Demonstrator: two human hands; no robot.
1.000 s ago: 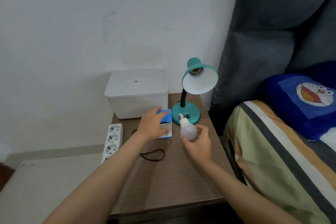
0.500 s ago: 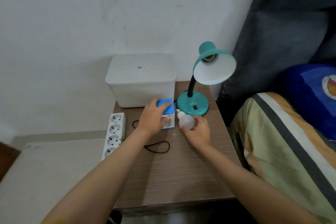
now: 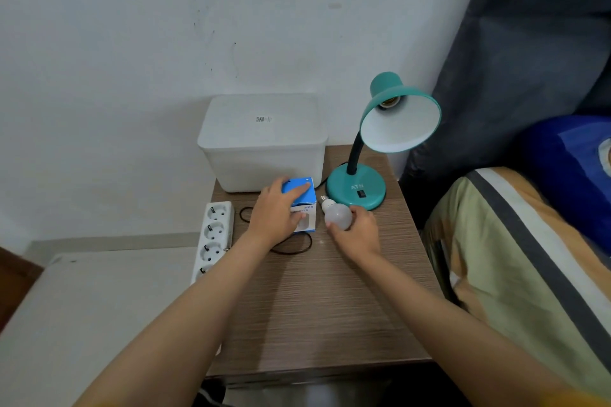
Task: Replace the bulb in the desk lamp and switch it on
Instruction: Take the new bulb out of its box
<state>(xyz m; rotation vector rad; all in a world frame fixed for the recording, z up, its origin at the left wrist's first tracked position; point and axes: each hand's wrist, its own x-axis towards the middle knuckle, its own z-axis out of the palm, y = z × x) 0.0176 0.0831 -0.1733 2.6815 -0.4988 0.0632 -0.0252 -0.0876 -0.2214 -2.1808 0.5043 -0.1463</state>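
**Bulb in hand, socket empty**

Nearest the camera, both forearms reach out over the wood-grain tabletop (image 3: 317, 307). The right hand (image 3: 358, 233) curls its fingers around the white bulb (image 3: 338, 215), low over the tabletop, screw base pointing up and away toward the lamp base. The left hand (image 3: 276, 213) lies over the blue bulb box (image 3: 302, 200), fingers across its top and thumb at its front face; whether it grips or only rests there cannot be told.

The bulb will likely handle light, smooth and breakable; hold is best kept on the globe, leaving the threads free.

A black cord (image 3: 291, 249) loops beside the box, and a white power strip (image 3: 213, 238) overhangs the tabletop's left edge. Farther back stands the teal desk lamp (image 3: 357, 188), its rocker switch (image 3: 361, 194) on the base and its shade tipped toward the viewer, socket (image 3: 387, 104) bare. A white storage box (image 3: 263, 142) fills the back left; a bed (image 3: 529, 258) crowds the right edge. Open room lies in front of the shade.
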